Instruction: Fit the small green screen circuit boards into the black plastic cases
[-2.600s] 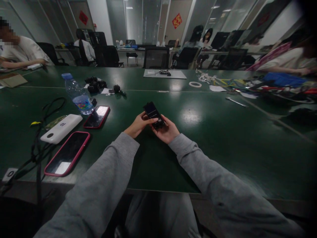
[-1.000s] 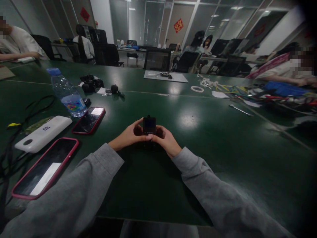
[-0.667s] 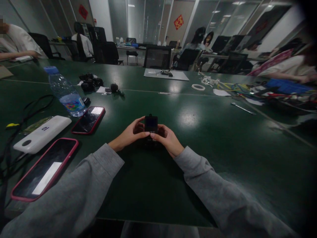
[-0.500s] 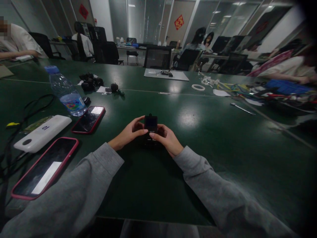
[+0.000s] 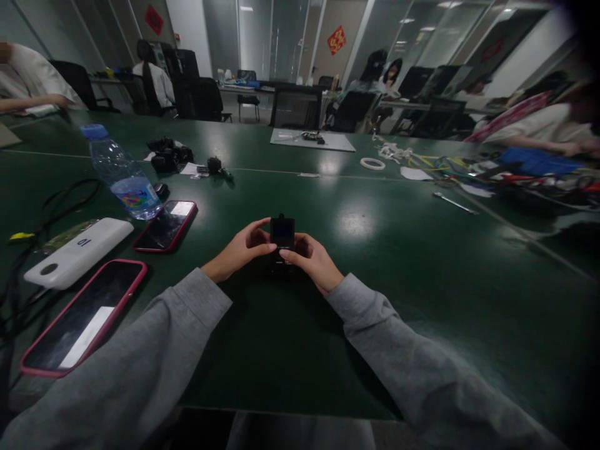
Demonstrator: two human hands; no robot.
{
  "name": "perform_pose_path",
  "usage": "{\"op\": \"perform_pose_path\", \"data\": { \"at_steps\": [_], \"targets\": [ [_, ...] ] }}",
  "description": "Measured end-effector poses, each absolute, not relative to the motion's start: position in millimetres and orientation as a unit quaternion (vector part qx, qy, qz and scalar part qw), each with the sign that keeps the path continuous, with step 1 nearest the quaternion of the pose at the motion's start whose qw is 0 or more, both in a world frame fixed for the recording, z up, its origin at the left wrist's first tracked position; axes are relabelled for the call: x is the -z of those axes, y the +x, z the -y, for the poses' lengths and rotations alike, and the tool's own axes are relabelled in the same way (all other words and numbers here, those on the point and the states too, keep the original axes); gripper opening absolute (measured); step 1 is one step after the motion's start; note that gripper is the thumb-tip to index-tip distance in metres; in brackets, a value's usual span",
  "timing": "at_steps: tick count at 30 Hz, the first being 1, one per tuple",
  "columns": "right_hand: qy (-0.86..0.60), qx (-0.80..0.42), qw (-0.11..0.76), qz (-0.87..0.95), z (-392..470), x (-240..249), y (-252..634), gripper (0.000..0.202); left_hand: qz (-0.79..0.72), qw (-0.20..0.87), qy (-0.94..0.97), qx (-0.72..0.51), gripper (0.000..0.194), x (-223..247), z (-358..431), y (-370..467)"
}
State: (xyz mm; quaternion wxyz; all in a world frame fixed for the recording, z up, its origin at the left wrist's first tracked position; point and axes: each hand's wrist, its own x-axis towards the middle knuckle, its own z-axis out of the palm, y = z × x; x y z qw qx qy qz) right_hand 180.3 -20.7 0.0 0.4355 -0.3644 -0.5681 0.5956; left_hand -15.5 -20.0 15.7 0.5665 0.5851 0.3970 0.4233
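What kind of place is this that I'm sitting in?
Probably a shared office or electronics workroom: black office chairs and glass panels stand in the background, and loose cables lie on the long green table.

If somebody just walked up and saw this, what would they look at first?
Probably the little black gadget in the middle, held between the left hand and the right hand. Then maybe the pink-edged phone at the near left of the green table, and the blue-capped bottle farther back on that side.
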Motion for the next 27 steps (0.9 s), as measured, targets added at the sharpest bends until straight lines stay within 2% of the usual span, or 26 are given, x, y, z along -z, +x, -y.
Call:
{"op": "perform_pose_path", "data": {
  "at_steps": [8, 18, 27],
  "targets": [
    [-0.368, -0.592, 0.435, 0.570, 22.3, -1.8, 177.9, 0.050, -0.393, 0.564, 0.591, -0.423, 0.076, -15.3, 20.1, -14.6],
    [-0.366, -0.588, 0.440, 0.571, 21.6, -0.6, 177.2, 0.050, -0.392, 0.550, 0.599, -0.430, 0.070, -18.8, 22.9, -11.7],
    [-0.357, -0.583, 0.446, 0.578, 22.3, -2.5, 175.5, 0.049, -0.413, 0.533, 0.597, -0.436, 0.075, -16.3, 22.9, -9.6]
  ]
}}
